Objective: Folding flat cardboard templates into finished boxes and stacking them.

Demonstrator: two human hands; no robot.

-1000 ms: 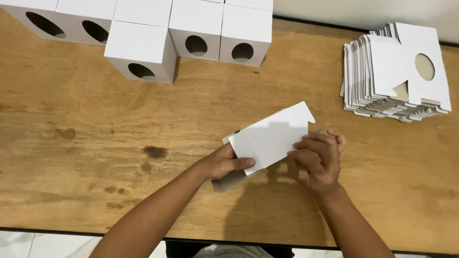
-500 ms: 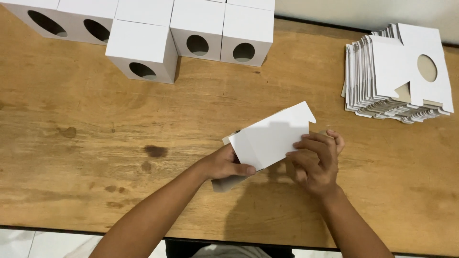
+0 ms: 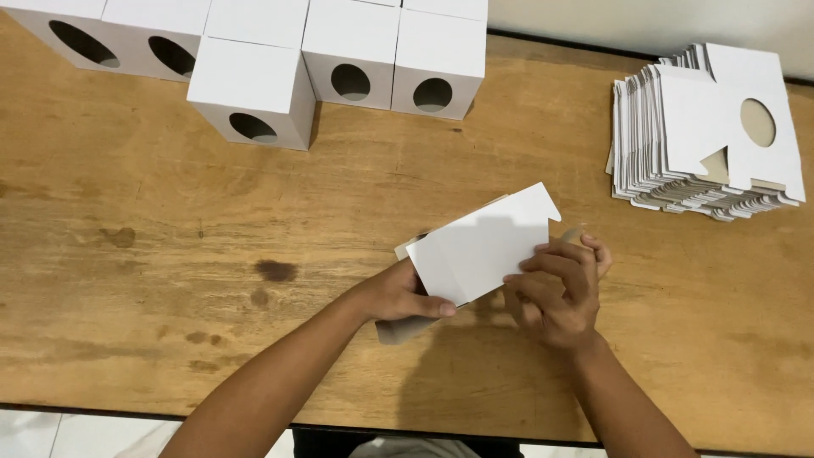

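Both hands (image 3: pixel 483 293) clamped on one flat white carton blank (image 3: pixel 483 246), assembled boxes (image 3: pixel 254 89) beyond.

Assembled boxes (image 3: pixel 254 93) stand at the table's (image 3: pixel 170 254) far left, the flat stack (image 3: pixel 704 136) far right.

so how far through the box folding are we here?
Done: several assembled white boxes with round holes stand along the table's far edge. In hand: the left hand and right hand hold one flat box blank. Left: a thick stack of unfolded blanks at right.
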